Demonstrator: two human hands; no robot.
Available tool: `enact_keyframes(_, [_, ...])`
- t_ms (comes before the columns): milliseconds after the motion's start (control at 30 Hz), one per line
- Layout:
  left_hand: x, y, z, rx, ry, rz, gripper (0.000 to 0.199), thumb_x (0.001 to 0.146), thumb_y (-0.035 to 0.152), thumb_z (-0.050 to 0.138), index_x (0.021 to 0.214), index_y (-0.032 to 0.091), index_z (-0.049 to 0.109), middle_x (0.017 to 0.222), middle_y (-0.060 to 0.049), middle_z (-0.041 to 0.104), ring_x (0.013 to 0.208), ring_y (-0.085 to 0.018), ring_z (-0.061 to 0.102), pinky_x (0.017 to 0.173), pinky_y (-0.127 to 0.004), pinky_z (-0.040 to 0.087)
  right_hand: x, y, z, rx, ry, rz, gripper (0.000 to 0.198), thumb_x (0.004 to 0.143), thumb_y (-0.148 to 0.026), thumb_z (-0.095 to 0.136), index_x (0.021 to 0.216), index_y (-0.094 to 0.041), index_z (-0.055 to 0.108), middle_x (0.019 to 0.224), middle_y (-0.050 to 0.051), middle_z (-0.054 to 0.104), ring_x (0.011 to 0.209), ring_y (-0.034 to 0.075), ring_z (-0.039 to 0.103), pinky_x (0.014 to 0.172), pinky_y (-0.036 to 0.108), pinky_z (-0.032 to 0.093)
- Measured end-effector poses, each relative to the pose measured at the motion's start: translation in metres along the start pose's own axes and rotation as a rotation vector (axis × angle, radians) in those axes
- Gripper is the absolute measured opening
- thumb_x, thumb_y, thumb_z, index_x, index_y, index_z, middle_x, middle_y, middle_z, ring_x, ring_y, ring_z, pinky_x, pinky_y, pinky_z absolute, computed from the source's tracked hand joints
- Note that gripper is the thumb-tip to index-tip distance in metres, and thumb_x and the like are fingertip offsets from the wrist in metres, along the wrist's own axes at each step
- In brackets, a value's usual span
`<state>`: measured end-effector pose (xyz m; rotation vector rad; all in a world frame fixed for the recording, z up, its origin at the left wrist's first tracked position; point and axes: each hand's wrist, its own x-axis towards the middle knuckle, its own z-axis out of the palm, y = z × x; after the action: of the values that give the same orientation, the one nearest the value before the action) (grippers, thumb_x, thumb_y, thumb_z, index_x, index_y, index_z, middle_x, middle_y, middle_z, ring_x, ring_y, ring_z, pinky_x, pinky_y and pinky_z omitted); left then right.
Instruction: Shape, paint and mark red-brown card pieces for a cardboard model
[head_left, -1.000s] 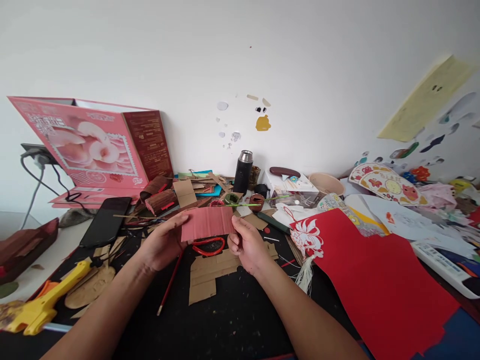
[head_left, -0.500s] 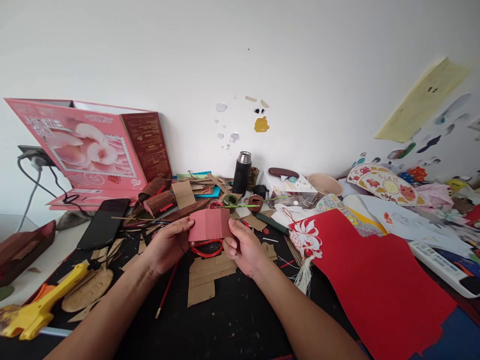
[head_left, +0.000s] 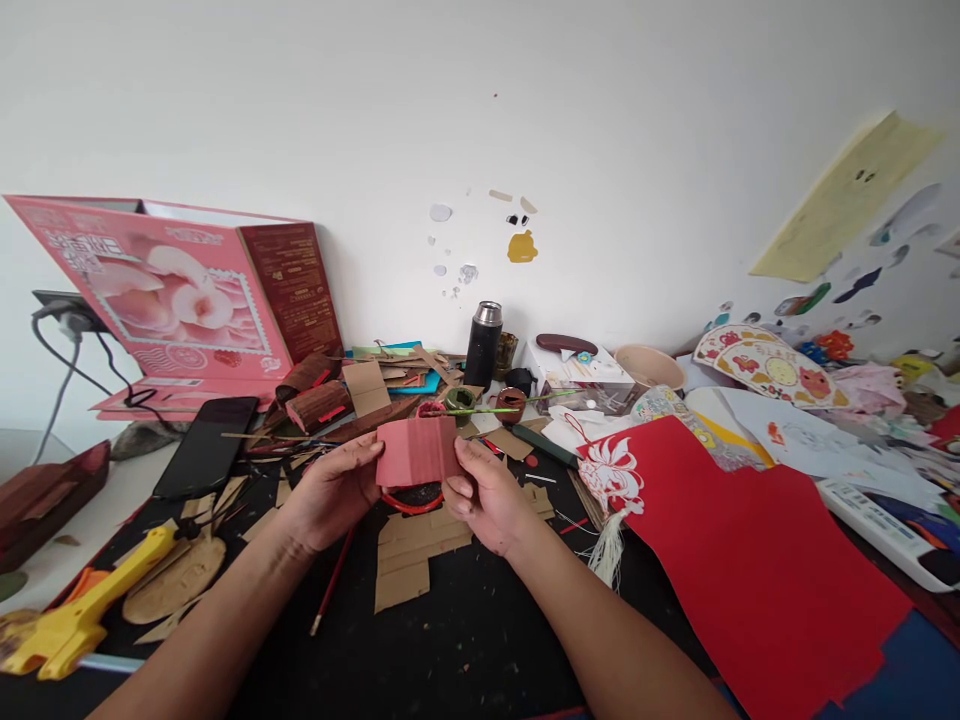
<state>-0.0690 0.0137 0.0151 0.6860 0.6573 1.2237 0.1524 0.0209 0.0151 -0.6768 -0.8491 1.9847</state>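
A small pink piece of cardboard, creased with vertical folds, is held up over the black table. My left hand pinches its left edge, thumb on the front face. At the right edge my right hand grips it between thumb and curled fingers. Behind and below the piece, red scissor handles show in part; the rest of them is hidden. Brown cardboard scraps lie on the table underneath. A red pencil rests beside my left wrist.
At the back stand a black thermos and open paint jars. Left are a pink box, a phone and a yellow glue gun. Red paper with a white tassel covers the right. A green-handled tool lies behind my right hand.
The pink cardboard has tilted and bent slightly more, its right part now darker, and covers more of the scissor handles. Both hands keep their hold.
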Motion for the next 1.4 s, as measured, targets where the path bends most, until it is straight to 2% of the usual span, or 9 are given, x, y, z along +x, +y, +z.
enact_keyframes(133, [0.0,0.001,0.001,-0.012,0.012,-0.02,0.038,0.081,0.019,0.088,0.117,0.01,0.084,0.11,-0.016,0.085,0.089,-0.025,0.078,0.081,-0.032,0.063,0.0,0.001,0.0,-0.005,-0.01,-0.004,0.067,0.071,-0.068,0.097,0.084,-0.025,0.046,0.052,-0.013,0.042,0.044,0.007,0.033,0.047,0.025,0.014])
enact_keyframes(367, [-0.006,0.0,0.005,-0.01,-0.053,-0.005,0.04,0.073,0.026,0.094,0.108,0.011,0.086,0.105,-0.016,0.085,0.085,-0.026,0.078,0.078,-0.033,0.063,-0.004,0.0,0.004,-0.032,-0.094,0.012,0.061,0.075,-0.067,0.095,0.083,-0.023,0.054,0.053,-0.012,0.041,0.044,0.007,0.032,0.046,0.025,0.014])
enact_keyframes(500, [-0.008,0.0,0.005,0.016,-0.084,-0.014,0.041,0.073,0.029,0.095,0.108,0.011,0.085,0.103,-0.018,0.084,0.083,-0.028,0.078,0.079,-0.036,0.063,-0.005,0.001,0.005,-0.039,-0.123,0.019,0.061,0.075,-0.069,0.094,0.084,-0.023,0.055,0.053,-0.012,0.04,0.044,0.007,0.032,0.046,0.025,0.016])
enact_keyframes(600, [-0.006,-0.001,0.004,0.015,-0.045,0.011,0.036,0.077,0.027,0.093,0.109,0.012,0.085,0.107,-0.017,0.085,0.087,-0.026,0.078,0.079,-0.033,0.063,-0.003,0.001,0.004,-0.026,-0.077,0.015,0.063,0.074,-0.068,0.095,0.083,-0.024,0.05,0.054,-0.012,0.041,0.044,0.007,0.032,0.047,0.025,0.016])
enact_keyframes(733, [-0.001,-0.001,0.002,-0.034,0.071,0.007,0.026,0.079,0.019,0.089,0.104,0.013,0.085,0.096,-0.012,0.084,0.075,-0.021,0.075,0.069,-0.029,0.063,0.001,0.001,0.001,-0.007,0.018,0.006,0.07,0.07,-0.068,0.098,0.081,-0.025,0.044,0.053,-0.013,0.042,0.044,0.007,0.034,0.047,0.024,0.015])
enact_keyframes(867, [0.0,-0.002,0.003,-0.072,0.169,0.01,0.027,0.079,0.019,0.089,0.105,0.014,0.084,0.095,-0.01,0.083,0.073,-0.021,0.073,0.065,-0.029,0.064,0.004,0.003,-0.001,-0.019,0.078,-0.017,0.072,0.069,-0.069,0.097,0.078,-0.025,0.04,0.052,-0.013,0.041,0.044,0.007,0.034,0.048,0.024,0.015])
enact_keyframes(1200, [0.002,-0.004,0.003,-0.014,0.156,0.014,0.031,0.072,0.019,0.092,0.101,0.012,0.084,0.099,-0.014,0.085,0.079,-0.023,0.075,0.072,-0.03,0.066,0.002,0.004,0.001,-0.072,0.107,-0.044,0.07,0.07,-0.071,0.094,0.077,-0.025,0.042,0.054,-0.012,0.043,0.043,0.007,0.038,0.045,0.023,0.016])
enact_keyframes(1400, [0.002,-0.004,0.005,-0.03,0.192,0.03,0.025,0.071,0.019,0.091,0.095,0.012,0.085,0.094,-0.012,0.084,0.072,-0.02,0.073,0.065,-0.028,0.064,0.002,0.005,0.002,-0.128,0.093,-0.062,0.07,0.07,-0.077,0.092,0.076,-0.024,0.046,0.054,-0.011,0.046,0.042,0.007,0.039,0.043,0.023,0.018])
